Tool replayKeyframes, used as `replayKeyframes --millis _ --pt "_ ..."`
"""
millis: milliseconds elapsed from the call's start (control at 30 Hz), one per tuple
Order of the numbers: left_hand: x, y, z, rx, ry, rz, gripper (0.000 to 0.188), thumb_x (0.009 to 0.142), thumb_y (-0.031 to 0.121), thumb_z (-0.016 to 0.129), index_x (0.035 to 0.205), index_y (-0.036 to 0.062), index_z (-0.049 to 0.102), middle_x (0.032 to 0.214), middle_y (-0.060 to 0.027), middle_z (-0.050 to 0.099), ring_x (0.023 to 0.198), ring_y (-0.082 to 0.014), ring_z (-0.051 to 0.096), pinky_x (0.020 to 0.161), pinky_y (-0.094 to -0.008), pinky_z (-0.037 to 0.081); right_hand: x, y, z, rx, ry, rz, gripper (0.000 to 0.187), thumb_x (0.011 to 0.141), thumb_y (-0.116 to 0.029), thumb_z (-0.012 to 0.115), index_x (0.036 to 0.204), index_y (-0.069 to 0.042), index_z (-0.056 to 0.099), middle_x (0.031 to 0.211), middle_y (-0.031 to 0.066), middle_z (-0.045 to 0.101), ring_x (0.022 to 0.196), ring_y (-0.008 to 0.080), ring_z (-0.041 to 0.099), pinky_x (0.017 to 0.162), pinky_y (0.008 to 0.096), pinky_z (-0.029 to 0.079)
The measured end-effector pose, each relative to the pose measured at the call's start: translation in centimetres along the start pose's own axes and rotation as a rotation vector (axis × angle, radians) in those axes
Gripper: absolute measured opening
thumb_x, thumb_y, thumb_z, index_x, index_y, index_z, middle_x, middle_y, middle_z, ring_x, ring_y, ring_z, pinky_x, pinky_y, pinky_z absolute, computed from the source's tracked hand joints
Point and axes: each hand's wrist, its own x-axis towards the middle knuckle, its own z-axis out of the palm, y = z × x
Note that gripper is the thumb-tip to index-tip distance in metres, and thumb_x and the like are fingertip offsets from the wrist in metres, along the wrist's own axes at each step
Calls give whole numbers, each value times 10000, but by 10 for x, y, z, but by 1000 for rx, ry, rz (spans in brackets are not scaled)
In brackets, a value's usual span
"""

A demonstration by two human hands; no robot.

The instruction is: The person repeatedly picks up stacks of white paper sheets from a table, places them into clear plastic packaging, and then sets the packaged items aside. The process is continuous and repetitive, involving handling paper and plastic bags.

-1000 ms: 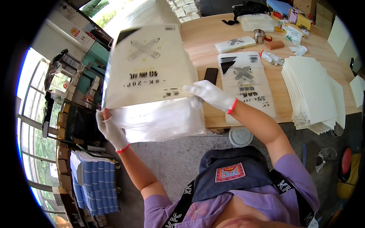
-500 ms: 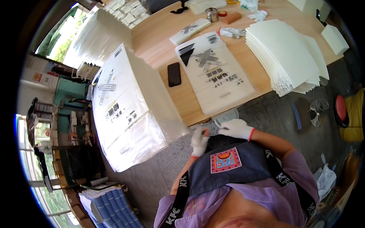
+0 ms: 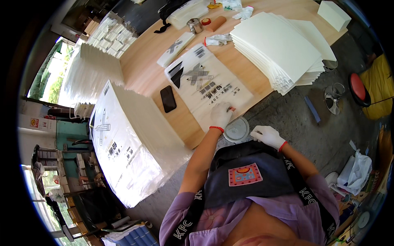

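Note:
My left hand [image 3: 221, 115], in a white glove with a red cuff, is over the front part of a clear printed plastic bag [image 3: 200, 77] that lies flat on the table. Its fingers are curled and a bare fingertip shows; whether they pinch the bag I cannot make out. Close to my apron [image 3: 246, 147], off the table's front edge, my right hand [image 3: 267, 136] is closed in a matching glove, and what its fingers hold, if anything, is hidden. Left of the bag lies a black phone [image 3: 168, 99].
A tall stack of printed plastic bags [image 3: 123, 143] stands at left. White paper sheets [image 3: 279, 49] are piled at right. Farther back are a folded bag pack [image 3: 175, 49], a metal pot [image 3: 194, 26], loose gloves [image 3: 217, 39] and a white box [image 3: 334, 15]. A round stool [image 3: 237, 129] shows below the table edge.
My left hand has moved from beside the apron forward onto the printed bag. The right hand stays near the apron, slightly shifted. The whole view has turned and shifted somewhat.

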Motion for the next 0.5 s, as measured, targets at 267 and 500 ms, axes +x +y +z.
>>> replayKeyframes --millis 267,500 --pt "-8 16 7 64 -96 -1 138 704 255 688 782 150 643 910 -69 600 927 -277 551 798 -400 424 27 -8 -7 85 18 -129 267 910 -264 548 900 -12 635 773 56 660 695 135 626 665 281 509" --pt "-17 20 3 169 -27 78 176 668 251 723 759 143 618 860 -54 577 880 -266 548 763 -401 421 40 9 0 273 -77 -67 261 915 -271 551 921 -22 630 792 50 650 685 117 603 648 257 510"
